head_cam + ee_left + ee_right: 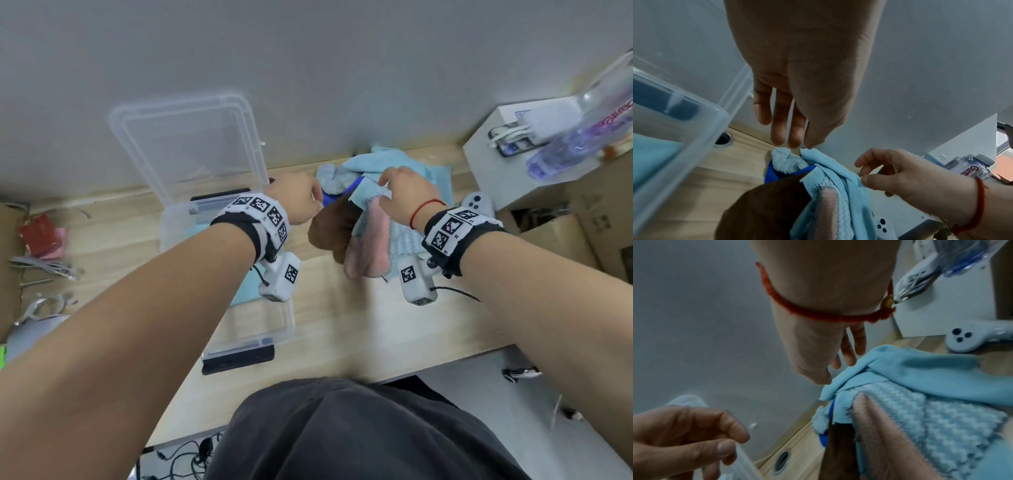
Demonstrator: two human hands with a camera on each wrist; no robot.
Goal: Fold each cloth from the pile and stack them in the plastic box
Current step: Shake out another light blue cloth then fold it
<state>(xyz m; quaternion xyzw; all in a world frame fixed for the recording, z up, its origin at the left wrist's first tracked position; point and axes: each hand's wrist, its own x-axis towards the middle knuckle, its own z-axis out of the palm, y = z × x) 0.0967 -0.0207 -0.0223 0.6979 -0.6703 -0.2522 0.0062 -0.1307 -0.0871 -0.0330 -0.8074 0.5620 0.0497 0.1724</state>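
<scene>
The cloth pile lies at the back of the desk: a smooth light blue cloth (387, 161) on top, a brown cloth (329, 229), a pink cloth (370, 246) and a fluffy pale one (332, 178). My left hand (301, 202) hovers at the pile's left edge, its fingers (777, 129) loose and holding nothing. My right hand (390, 186) is over the light blue cloth (920, 366); its thumb (822, 378) touches the cloth's edge, and thumb and forefinger stand apart. The clear plastic box (287, 329) stands at the left with its lid (191, 137) up and a folded light blue cloth (243, 291) inside.
A white box (507, 164) with a water bottle (582, 133) on it stands at the back right, and a white controller (476, 204) lies beside the pile. Cardboard boxes (565, 240) sit further right. Cables (44, 267) lie at the left. A cable hole (723, 139) is behind the box.
</scene>
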